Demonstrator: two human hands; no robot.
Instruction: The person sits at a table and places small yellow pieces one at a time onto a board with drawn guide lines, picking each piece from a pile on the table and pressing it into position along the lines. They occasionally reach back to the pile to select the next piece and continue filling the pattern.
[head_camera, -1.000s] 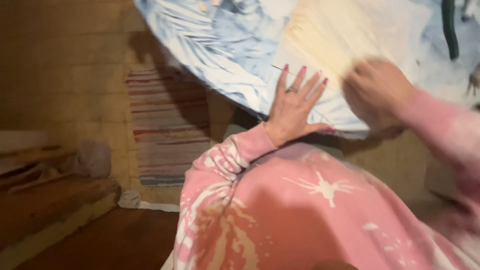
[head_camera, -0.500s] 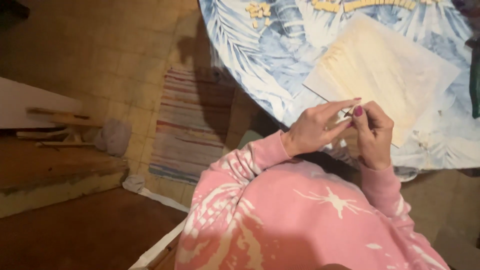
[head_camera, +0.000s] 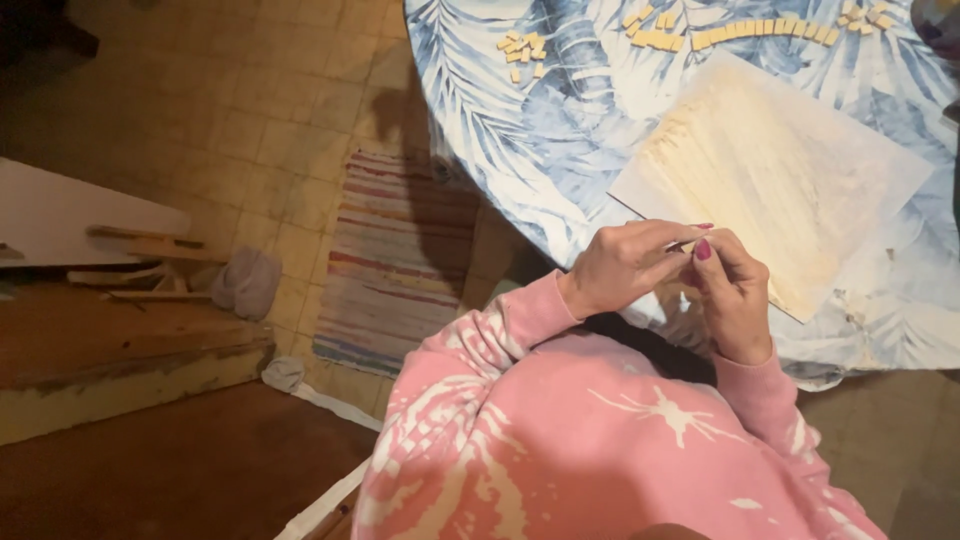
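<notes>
My left hand (head_camera: 625, 262) and my right hand (head_camera: 735, 295) meet fingertip to fingertip at the near edge of a round table (head_camera: 520, 150) covered with a blue and white leaf-patterned cloth. Together they pinch a small thin piece (head_camera: 684, 243); what it is I cannot tell. Just beyond the hands a cream rectangular sheet (head_camera: 780, 170) lies on the cloth. Small yellowish tiles sit farther back: a loose cluster (head_camera: 520, 48) and a row (head_camera: 760, 32). My pink patterned sleeves and top fill the lower part of the view.
A striped rug (head_camera: 400, 260) lies on the tiled floor left of the table. Farther left are a worn wooden step (head_camera: 120, 350), a white board (head_camera: 70, 215), wood scraps and a grey cloth (head_camera: 248, 282).
One second ago my left hand lay flat on the table and my right was on the sheet. Both have drawn back to the table edge and closed together on the small piece.
</notes>
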